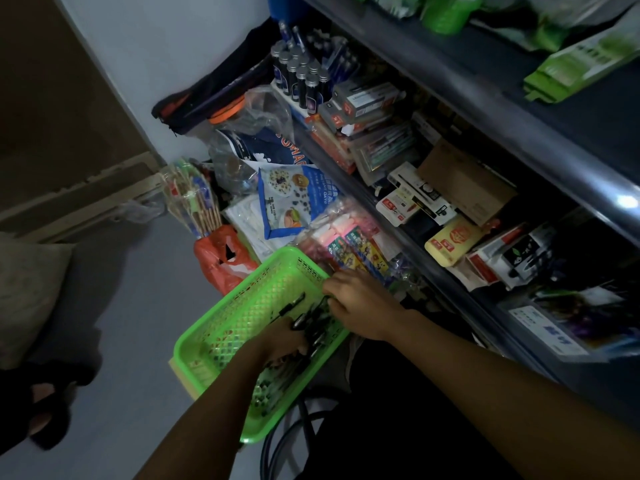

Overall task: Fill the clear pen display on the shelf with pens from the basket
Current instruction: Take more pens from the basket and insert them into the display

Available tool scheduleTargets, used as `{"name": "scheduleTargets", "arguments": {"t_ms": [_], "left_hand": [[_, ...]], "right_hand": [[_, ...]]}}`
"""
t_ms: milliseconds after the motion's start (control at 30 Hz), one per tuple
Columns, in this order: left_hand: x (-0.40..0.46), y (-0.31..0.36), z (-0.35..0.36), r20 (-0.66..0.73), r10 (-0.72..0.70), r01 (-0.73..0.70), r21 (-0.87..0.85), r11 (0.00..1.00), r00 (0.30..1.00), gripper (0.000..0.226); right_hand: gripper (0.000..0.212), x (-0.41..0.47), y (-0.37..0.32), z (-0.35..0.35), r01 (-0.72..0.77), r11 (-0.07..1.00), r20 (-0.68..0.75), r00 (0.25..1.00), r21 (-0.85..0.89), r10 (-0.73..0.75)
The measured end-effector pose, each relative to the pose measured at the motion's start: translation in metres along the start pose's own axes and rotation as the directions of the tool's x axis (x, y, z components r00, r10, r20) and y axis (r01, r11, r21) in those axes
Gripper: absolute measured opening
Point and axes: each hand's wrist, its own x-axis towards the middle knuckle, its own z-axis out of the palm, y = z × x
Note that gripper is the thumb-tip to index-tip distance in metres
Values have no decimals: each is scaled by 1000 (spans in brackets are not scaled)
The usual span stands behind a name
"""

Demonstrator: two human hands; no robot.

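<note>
A bright green perforated basket sits low in front of the shelf, holding several dark pens bunched along its right side. My left hand reaches into the basket with its fingers closed around a bunch of those pens. Over the basket's right rim, my right hand has its fingertips touching the same bunch. One pen lies loose near the basket's middle. A clear box of coloured pens lies on the shelf; I cannot tell if it is the display.
The dark shelf on the right is crowded with stationery boxes, packets and small bottles. An orange plastic bag and a bundle of sticks stand behind the basket. A dark cable loops on the grey floor below.
</note>
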Motion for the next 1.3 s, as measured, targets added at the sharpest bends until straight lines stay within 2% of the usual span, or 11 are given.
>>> {"name": "scheduleTargets", "arguments": {"t_ms": [67,167,267,333,433,533,700,800,1067,1300], "left_hand": [[-4,6,-8,130,-54,66,-88,994,990,13],[-9,8,-19,331,-63,106,-115,988,942,25],[-9,8,-25,381,-79,127,-102,987,921,23],[-5,11,-20,280,-97,109,-26,994,955,25],[0,20,-10,46,-57,46,211,976,997,27],[4,25,0,-36,-36,46,345,938,999,25],[7,33,17,-183,42,67,552,831,982,40],[12,30,18,-200,86,46,573,818,976,40],[6,28,2,-138,175,-73,543,836,975,46],[-20,38,-28,-200,198,-61,538,841,960,33]], "right_hand": [[13,-1,1,-1,-2,1000,-4,1000,-1,2],[15,-1,1,-2,-1,1000,-2,1000,-1,1],[16,-2,2,-2,7,1000,-5,1000,-5,-7],[17,-2,2,-1,6,1000,-10,1000,-11,-6],[18,-2,3,-1,10,1000,-19,1000,-21,-10],[17,-2,3,0,13,1000,-17,1000,-21,-14],[16,-3,5,3,17,1000,-19,1000,-21,-18],[17,-4,7,3,16,999,-14,1000,-31,-17],[19,-6,8,-5,15,999,2,1000,-51,-14],[20,-9,4,-25,-8,994,6,1000,-111,9]]}}
